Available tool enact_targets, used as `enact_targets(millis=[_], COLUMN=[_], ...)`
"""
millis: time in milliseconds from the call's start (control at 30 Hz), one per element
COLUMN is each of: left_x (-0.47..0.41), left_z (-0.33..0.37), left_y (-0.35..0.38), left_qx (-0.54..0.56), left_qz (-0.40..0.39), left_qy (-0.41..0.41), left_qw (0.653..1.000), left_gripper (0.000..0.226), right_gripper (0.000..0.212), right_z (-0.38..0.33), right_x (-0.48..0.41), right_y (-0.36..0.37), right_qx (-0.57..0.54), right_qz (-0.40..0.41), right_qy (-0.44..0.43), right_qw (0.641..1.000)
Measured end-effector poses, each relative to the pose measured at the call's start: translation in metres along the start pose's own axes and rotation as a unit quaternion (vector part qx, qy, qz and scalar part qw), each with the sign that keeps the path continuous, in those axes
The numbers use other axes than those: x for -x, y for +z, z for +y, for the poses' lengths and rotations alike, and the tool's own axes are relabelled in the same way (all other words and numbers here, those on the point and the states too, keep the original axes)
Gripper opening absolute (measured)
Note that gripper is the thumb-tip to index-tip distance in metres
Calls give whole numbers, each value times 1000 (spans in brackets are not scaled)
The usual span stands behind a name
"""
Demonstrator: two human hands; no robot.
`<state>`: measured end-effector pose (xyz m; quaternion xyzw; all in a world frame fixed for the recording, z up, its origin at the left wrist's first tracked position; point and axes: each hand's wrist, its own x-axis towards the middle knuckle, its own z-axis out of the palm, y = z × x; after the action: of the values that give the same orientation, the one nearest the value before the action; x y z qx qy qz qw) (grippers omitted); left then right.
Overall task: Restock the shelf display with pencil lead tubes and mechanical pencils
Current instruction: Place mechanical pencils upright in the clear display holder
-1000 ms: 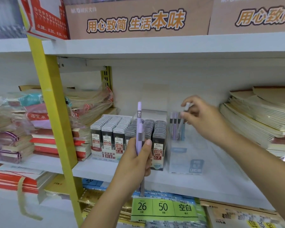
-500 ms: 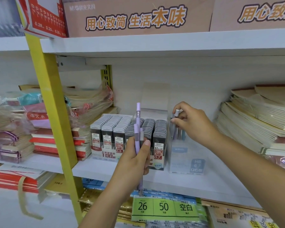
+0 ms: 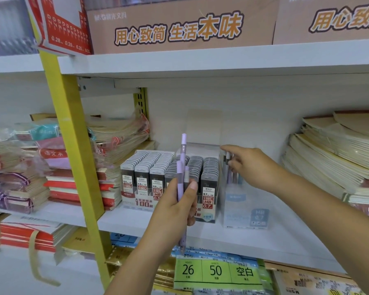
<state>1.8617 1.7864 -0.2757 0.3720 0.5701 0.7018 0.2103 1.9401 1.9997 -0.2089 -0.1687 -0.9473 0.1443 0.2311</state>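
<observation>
- Several mechanical pencils (image 3: 180,182) sit clamped in our left hand (image 3: 173,213).
- Our right hand (image 3: 254,169) is stocking the clear box (image 3: 243,211); its grip we cannot tell.
- Next, we slot another in upright.

Stationery shop: white shelves (image 3: 200,60), stacked notebooks (image 3: 328,158), pencil lead tubes (image 3: 149,167) in display boxes, price tags (image 3: 215,271).

Left hand (image 3: 172,211) grips pencils (image 3: 183,146); right hand (image 3: 252,167) maybe touches boxed pencil (image 3: 228,156).
</observation>
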Motion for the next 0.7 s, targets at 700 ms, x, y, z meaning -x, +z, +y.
enact_targets(millis=[700], left_x=[4], left_z=[12], left_y=[14], left_qx=[8], left_qz=[-25], left_qy=[-35], left_qw=[999], left_gripper=[22], right_gripper=[23], right_z=[-12], right_x=[31], right_y=[-55], right_qx=[-250], right_qz=[288], right_qy=[10], right_qw=[924])
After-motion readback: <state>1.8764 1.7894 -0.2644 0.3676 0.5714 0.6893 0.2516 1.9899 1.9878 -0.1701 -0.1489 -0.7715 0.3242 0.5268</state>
